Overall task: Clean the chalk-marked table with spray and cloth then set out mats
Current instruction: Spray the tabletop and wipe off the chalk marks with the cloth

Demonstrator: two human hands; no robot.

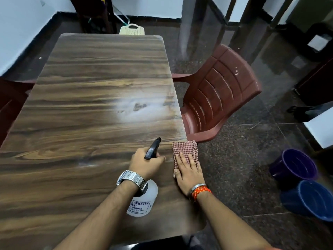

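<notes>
A: Left hand (146, 164) wraps the black trigger head of the spray bottle (142, 201), nozzle aimed at twelve o'clock.

B: Right hand (188, 170) lies flat, fingers spread, pressing the checked cloth (184, 150) at the table's (81, 109) right edge.

A: Pale chalk haze (137, 109) sits at twelve o'clock from the nozzle.

B: Red chair (219, 91) at two o'clock, two tubs (295, 170) at three.

We can read print only on the spray bottle (142, 201), on the white label of its pale body. The top line ends in "SPRAYER", its first letters hidden behind the wrist. Below it we make out "400078", and under that a smaller line that seems to begin "Price Rs", too blurred for us to be sure. The lowest line is unreadable. Nothing else carries legible lettering.
</notes>
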